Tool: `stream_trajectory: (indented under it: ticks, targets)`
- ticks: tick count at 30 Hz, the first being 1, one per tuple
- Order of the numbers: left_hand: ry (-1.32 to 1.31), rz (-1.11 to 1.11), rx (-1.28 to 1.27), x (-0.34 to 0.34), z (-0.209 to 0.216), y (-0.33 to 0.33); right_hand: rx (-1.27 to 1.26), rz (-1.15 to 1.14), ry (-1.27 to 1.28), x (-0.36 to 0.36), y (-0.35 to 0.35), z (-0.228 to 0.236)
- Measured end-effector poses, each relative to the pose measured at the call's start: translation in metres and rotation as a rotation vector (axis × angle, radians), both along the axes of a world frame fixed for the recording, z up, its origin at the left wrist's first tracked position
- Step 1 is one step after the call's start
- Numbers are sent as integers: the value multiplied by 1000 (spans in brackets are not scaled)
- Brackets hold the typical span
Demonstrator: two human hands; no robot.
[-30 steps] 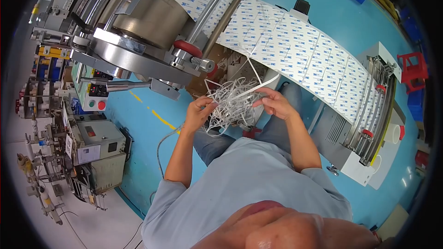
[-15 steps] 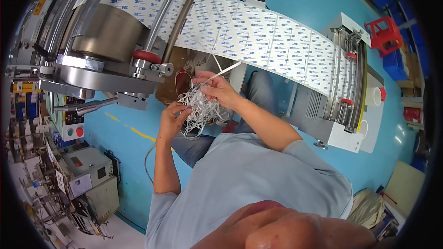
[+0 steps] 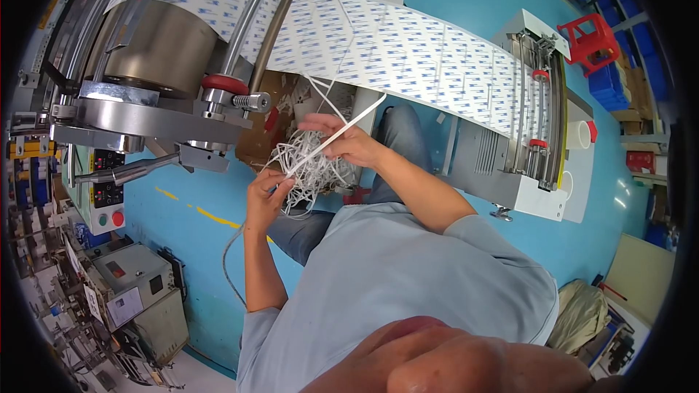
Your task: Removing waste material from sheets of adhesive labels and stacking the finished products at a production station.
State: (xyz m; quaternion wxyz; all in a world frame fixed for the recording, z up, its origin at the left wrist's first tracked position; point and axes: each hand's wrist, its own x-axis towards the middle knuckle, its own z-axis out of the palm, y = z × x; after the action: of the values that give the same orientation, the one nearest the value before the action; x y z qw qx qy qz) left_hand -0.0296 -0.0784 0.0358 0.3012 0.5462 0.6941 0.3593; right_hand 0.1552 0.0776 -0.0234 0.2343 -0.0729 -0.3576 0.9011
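A loose tangle of thin white strips hangs between my hands, below the edge of a wide white sheet with blue print. One flat white strip runs taut from my left fingertips up to the sheet's lower edge. My left hand is closed in a pinch on that strip, at the left side of the tangle. Over the tangle's upper part, my right hand has its fingers stretched out leftward, with the strip passing across them. Another narrow strip slants down from the sheet beside it.
Metal rollers with a red collar and a steel arm stand close on my left. A roller unit on a machine bed is at the right. A cardboard box sits under the sheet. Behind the machine stands a red stool.
My right hand has gone from gripping at the tangle to outstretched fingers. The flat strip now stretches down to my left hand. The view has shifted slightly.
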Motion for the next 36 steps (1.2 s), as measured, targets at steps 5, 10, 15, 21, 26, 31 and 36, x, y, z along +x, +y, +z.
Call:
stream_trajectory:
  ticks: [5, 10, 15, 21, 26, 31, 36]
  targets:
    - [-69, -16, -62, -23, -3, -19, -46, 42, 133, -15, -11, 7]
    - [-350, -61, -151, -40, -21, -26, -221, -24, 87, -32, -18, -15]
    - [-565, -64, -253, -71, -43, -38, -341, -60, -52, -39, -34, -23]
    - [-1197, 107, -70, -81, -63, -49, -120, -31, -222, -33, -34, -23]
    - [-188, 267, -55, -16, -35, 20, 159, 12, -343, -21, -21, -21]
    - [301, -66, 139, 94, 8, 126, 645, -316, -284, -14, -11, -15]
    - [-22, -21, -99, 106, 1, 150, 530, -82, -488, 12, 2, -33]
